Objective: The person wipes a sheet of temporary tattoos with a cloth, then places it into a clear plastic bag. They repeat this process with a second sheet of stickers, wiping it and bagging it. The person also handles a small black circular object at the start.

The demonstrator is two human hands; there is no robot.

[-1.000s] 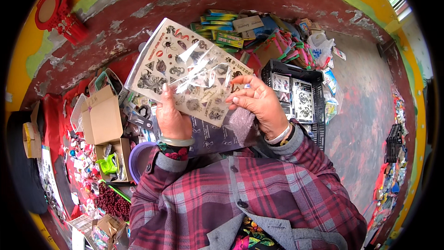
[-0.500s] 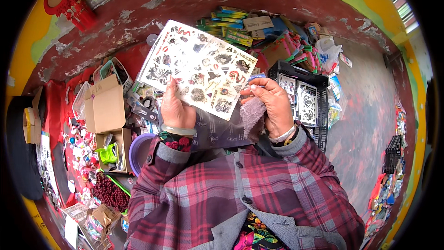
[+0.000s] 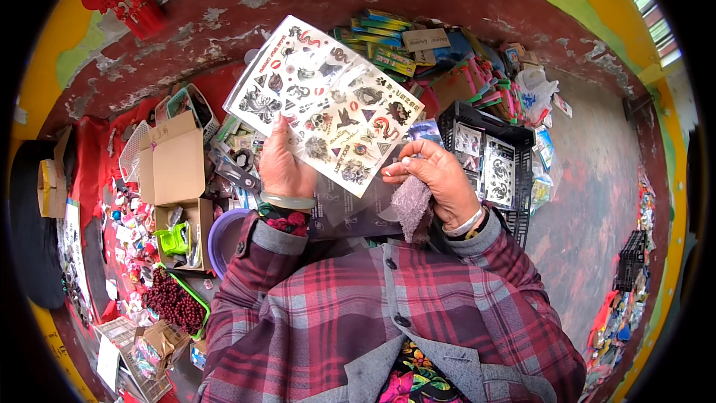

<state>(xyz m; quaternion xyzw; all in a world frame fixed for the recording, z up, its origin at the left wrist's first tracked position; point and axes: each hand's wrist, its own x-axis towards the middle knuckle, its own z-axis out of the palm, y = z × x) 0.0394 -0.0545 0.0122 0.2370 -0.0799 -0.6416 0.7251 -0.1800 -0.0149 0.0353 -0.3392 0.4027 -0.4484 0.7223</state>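
My left hand (image 3: 287, 160) is closed on the lower left edge of a white temporary tattoo sheet (image 3: 328, 104), thumb on top. Dark and red designs cover the sheet, which tilts down to the right and may be more than one layer. A greyish-purple cloth (image 3: 412, 204) hangs from my right hand (image 3: 441, 179), pinched in its fingers, just right of the sheet's lower corner. Below the sheet lies a dark plastic-covered surface (image 3: 350, 205) in front of my body. To the right, a black plastic crate (image 3: 523, 201) holds more patterned sheets (image 3: 498, 172).
A cardboard box (image 3: 183, 205) with a bright green item stands at the left, beside a purple basin (image 3: 225, 239). White baskets (image 3: 134, 151) and a tray of dark red beads (image 3: 175, 300) are also there. Packets and boxes (image 3: 384, 37) pile against the far wall.
The sheet has shifted slightly and my right hand has moved a little down and away from its corner, with the cloth still in it. My left hand keeps its hold.
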